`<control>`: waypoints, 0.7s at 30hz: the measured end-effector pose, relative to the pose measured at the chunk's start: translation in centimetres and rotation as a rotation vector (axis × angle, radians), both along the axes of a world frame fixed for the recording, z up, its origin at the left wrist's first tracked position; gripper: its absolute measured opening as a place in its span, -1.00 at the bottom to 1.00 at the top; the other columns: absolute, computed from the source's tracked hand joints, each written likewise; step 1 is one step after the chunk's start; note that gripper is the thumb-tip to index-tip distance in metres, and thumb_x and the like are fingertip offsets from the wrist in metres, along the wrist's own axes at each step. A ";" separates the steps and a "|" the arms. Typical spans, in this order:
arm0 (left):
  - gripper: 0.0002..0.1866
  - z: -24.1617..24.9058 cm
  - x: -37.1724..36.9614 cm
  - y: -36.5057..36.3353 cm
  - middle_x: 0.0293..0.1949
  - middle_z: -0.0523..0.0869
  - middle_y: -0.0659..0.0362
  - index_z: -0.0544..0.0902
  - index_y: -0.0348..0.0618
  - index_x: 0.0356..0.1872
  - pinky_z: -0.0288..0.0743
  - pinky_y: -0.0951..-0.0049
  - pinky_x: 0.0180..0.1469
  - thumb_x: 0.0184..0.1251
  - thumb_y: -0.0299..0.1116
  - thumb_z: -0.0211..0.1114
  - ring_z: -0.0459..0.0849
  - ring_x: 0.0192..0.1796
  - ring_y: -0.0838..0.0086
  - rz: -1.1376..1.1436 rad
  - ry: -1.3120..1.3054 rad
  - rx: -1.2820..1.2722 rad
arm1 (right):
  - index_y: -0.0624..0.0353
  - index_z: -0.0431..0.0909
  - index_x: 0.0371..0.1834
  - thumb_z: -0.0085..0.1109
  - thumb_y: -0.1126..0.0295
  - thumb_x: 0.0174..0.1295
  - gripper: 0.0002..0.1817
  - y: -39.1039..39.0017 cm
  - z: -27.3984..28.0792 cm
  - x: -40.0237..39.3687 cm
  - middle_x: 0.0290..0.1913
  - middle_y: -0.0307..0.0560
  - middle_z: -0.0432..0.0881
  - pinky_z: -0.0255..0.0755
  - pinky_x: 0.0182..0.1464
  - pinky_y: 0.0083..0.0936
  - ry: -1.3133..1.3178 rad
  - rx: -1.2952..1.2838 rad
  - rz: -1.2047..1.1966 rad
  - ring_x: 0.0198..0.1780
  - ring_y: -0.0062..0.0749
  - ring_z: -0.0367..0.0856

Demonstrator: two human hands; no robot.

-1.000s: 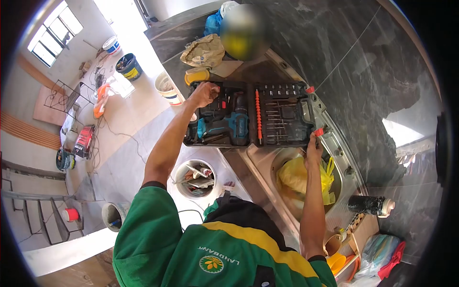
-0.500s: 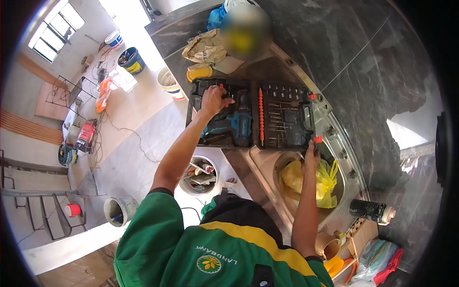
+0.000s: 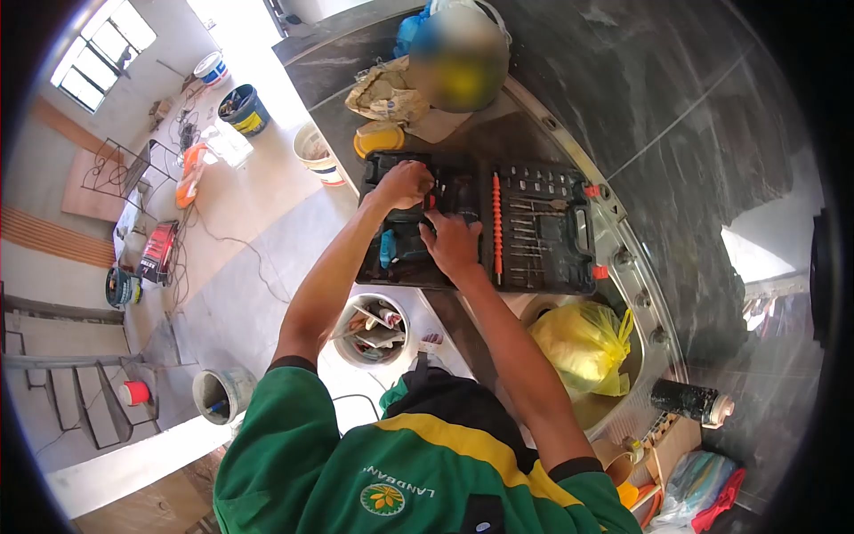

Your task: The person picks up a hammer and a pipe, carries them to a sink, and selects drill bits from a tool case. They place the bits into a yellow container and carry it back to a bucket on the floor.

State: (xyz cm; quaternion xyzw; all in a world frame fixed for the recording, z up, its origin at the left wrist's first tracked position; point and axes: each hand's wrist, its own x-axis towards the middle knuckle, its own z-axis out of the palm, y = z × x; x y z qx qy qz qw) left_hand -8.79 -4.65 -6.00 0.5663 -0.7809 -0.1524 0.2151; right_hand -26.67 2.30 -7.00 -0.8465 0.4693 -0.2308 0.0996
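Observation:
A black tool case [image 3: 574, 271] lies unfolded on the counter. Its left half holds a teal and black drill [image 3: 389, 249]; its right half has a red flexible shaft [image 3: 497, 227], rows of drill bits [image 3: 527, 233] and small sockets [image 3: 540, 178]. My left hand [image 3: 405, 185] is closed at the upper part of the left half, beside a small red part; what its fingers hold is hidden. Over the drill lies my right hand [image 3: 455, 245], its fingers apart and nothing visibly gripped. That hand covers much of the drill body.
Right of the case is a metal sink [image 3: 636, 360] with a yellow plastic bag [image 3: 583, 343] inside. A black bottle [image 3: 689, 402] stands near the sink's lower end. Below the counter edge is a white bucket of tools [image 3: 374, 331]. A yellow lid [image 3: 379, 140] and crumpled paper bag [image 3: 387, 92] lie behind the case.
My right hand has left the case's right edge and moved up and left onto the drill. My left hand has shifted slightly right. The case sits a little lower and further right in view.

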 end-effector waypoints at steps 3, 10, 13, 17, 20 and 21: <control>-0.93 -0.6 0.9 -1.6 -0.30 0.72 0.02 0.70 -0.09 -0.51 0.54 0.12 -0.06 -0.03 -0.40 0.28 0.67 -0.11 0.03 0.036 0.024 0.065 | -0.07 0.64 -0.08 0.22 0.11 0.23 -0.73 -1.0 0.2 0.9 -0.26 -0.15 0.67 0.23 -0.11 -0.01 0.015 0.023 0.056 -0.13 -0.25 0.62; -0.88 2.6 0.0 -3.4 -0.31 0.73 0.03 0.74 -0.06 -0.45 0.58 0.12 -0.15 -0.10 -0.43 0.34 0.69 -0.10 0.06 -0.041 -0.238 0.181 | -0.02 0.63 -0.12 0.18 0.11 0.24 -0.74 -2.8 0.4 -0.3 -0.10 -0.12 0.60 0.25 -0.01 0.22 0.024 0.022 0.201 -0.05 -0.21 0.61; -0.88 1.6 0.6 -3.8 -0.32 0.72 0.01 0.74 -0.07 -0.45 0.58 0.10 -0.18 -0.09 -0.41 0.36 0.70 -0.12 0.05 -0.099 -0.280 0.101 | 0.05 0.63 -0.16 0.21 0.13 0.20 -0.72 -3.0 0.5 -0.3 -0.06 -0.09 0.59 0.28 0.01 0.16 0.085 0.179 0.071 -0.04 -0.15 0.61; -0.91 1.0 0.6 -3.9 -0.26 0.67 0.03 0.69 -0.11 -0.44 0.53 0.12 -0.12 0.02 -0.36 0.34 0.64 -0.08 0.07 -0.174 -0.301 0.098 | 0.11 0.61 -0.20 0.25 0.19 0.14 -0.73 -2.3 1.5 0.3 -0.13 -0.04 0.62 0.33 0.04 0.09 0.063 0.192 -0.062 -0.03 -0.05 0.62; -0.88 1.2 0.6 -3.3 -0.26 0.67 0.02 0.68 -0.13 -0.42 0.53 0.09 -0.13 0.02 -0.35 0.38 0.64 -0.10 0.06 -0.133 -0.328 0.087 | 0.15 0.62 -0.16 0.28 0.21 0.08 -0.68 -3.2 1.7 1.1 -0.20 0.01 0.66 0.37 0.03 0.03 0.088 0.325 -0.143 -0.07 0.01 0.63; -0.88 1.4 0.7 -3.0 -0.26 0.67 0.02 0.68 -0.13 -0.42 0.53 0.09 -0.13 0.02 -0.35 0.38 0.64 -0.10 0.06 -0.137 -0.329 0.088 | 0.18 0.63 -0.11 0.30 0.22 0.04 -0.62 -3.5 1.7 1.2 -0.24 0.02 0.68 0.41 0.01 0.00 0.120 0.427 -0.171 -0.10 0.05 0.63</control>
